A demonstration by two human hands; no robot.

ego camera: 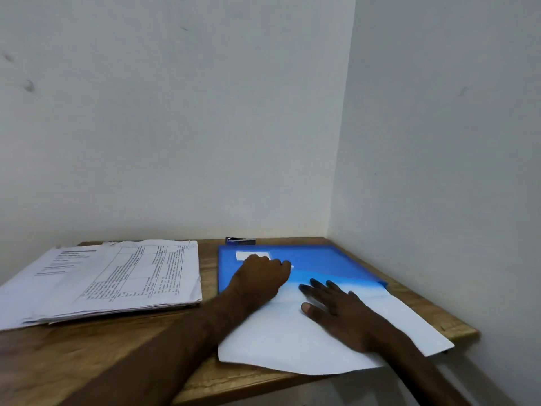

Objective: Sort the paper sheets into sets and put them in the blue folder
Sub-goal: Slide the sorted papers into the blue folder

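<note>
The set of sheets (pixel 292 332) lies part-way inside the blue folder (pixel 322 259) at the far right of the desk (pixel 117 347), its long axis running from the near edge into the folder's mouth. The right hand (pixel 336 315) rests flat on it, fingers (pixel 319 285) spread and pointing inward. The left hand (pixel 257 276) holds the cover's edge with curled fingers.

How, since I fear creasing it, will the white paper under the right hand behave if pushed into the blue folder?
Probably floppy: the white paper shows a faint fold line, and its wavy near edge overhangs the table. It likely slides easily under the flat right hand, but may buckle at the blue folder mouth.
</note>
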